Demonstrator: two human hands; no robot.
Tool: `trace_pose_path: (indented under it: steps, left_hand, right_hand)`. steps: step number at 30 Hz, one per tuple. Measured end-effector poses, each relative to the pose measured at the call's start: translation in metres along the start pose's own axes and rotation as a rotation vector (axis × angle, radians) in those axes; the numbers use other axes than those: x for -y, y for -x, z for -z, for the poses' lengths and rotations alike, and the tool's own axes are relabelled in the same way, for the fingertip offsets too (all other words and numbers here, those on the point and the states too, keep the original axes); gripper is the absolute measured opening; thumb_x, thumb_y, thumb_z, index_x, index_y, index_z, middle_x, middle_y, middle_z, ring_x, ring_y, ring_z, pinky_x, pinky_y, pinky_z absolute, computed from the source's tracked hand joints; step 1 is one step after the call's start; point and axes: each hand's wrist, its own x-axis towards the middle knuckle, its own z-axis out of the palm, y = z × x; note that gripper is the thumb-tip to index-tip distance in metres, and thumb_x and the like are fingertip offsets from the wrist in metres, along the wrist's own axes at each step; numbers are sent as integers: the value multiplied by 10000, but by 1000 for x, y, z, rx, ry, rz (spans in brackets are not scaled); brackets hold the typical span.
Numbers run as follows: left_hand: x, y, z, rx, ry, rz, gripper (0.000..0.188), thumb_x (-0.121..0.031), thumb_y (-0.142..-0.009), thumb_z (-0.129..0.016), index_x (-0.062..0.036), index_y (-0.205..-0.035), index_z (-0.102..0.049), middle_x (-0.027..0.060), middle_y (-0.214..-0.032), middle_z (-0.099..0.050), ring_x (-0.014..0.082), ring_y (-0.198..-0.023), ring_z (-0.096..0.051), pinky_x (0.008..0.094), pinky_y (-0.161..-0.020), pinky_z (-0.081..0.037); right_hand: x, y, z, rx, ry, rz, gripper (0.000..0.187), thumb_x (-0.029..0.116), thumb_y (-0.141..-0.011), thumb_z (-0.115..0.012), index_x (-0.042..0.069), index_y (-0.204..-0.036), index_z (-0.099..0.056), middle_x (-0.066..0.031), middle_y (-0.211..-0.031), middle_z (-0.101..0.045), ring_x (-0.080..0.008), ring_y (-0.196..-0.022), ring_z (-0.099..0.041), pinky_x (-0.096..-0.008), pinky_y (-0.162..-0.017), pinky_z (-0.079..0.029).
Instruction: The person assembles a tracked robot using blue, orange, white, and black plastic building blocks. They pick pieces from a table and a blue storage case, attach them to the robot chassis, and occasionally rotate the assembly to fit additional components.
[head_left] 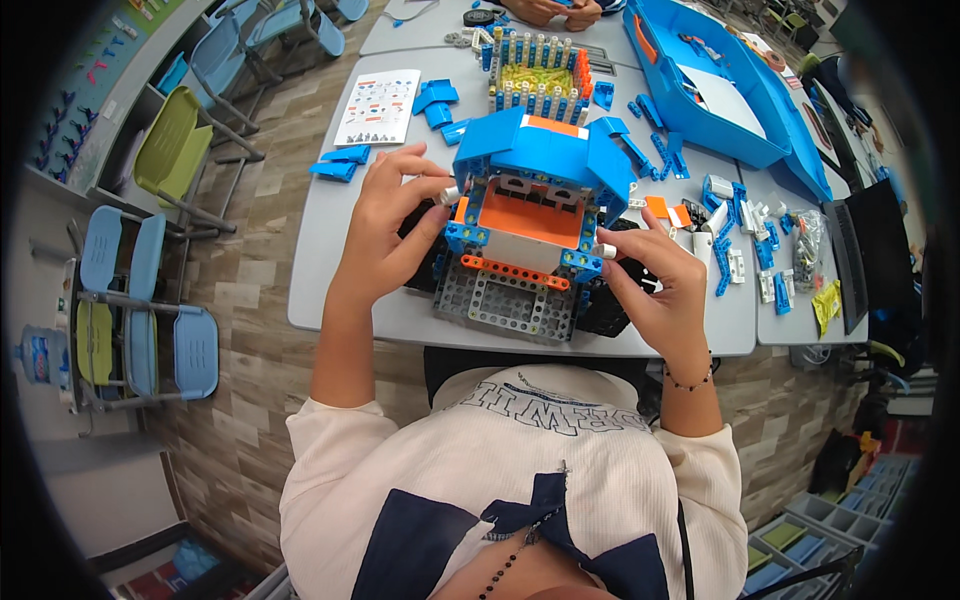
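Table [326, 228] — grey, under model vehicle [522, 150] (chairs [178, 150] left).

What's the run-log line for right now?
left hand: pinching white cylindrical piece | right hand: pinching second white piece | between hands: blue-orange building-block vehicle

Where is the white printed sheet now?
In the head view, the white printed sheet lies on the left of the grey table, beyond the left hand, beside blue building pieces.
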Motion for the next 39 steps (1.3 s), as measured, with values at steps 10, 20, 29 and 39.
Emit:
trace_pose_path:
  steps: [10,20,29,39]
  left_hand:
    - [-7,19,-6,20,36,41,312,-5,-755,-629,-126,-1032,-707,39,-994,-702,210,-1007,-638,633,-1113,-61]
    - [-6,22,-6,43,46,45,278,-147,-693,-764,-115,-965,-719,49,-1020,-718,221,-1047,-649,625,-1126,-56]
    - [-26,29,-8,49,-32,15,248,-202,-661,-821,-160,-888,-730,-13,-910,-716,194,-1073,-636,633,-1115,-49]
    - [-63,57,-34,-102,-122,57,408,-281,-625,-820,-163,-1002,-718,-77,-875,-601,114,-899,-568,609,-1077,-172]
  right_hand:
    - [3,4,-2,62,-55,-12,280,-40,-758,-657,20,-1028,-701,-78,-838,-696,-179,-776,-672,-569,-1110,-259]
    - [2,4,-5,62,46,26,297,57,-668,-794,8,-935,-676,-91,-889,-698,-209,-814,-663,-577,-1118,-243]
    - [-7,12,8,89,107,41,279,24,-656,-766,20,-915,-661,-72,-826,-662,-216,-740,-604,-444,-914,-419]
    - [-22,29,34,99,92,51,300,67,-673,-785,2,-943,-671,-69,-792,-667,-168,-686,-610,-273,-624,-468]
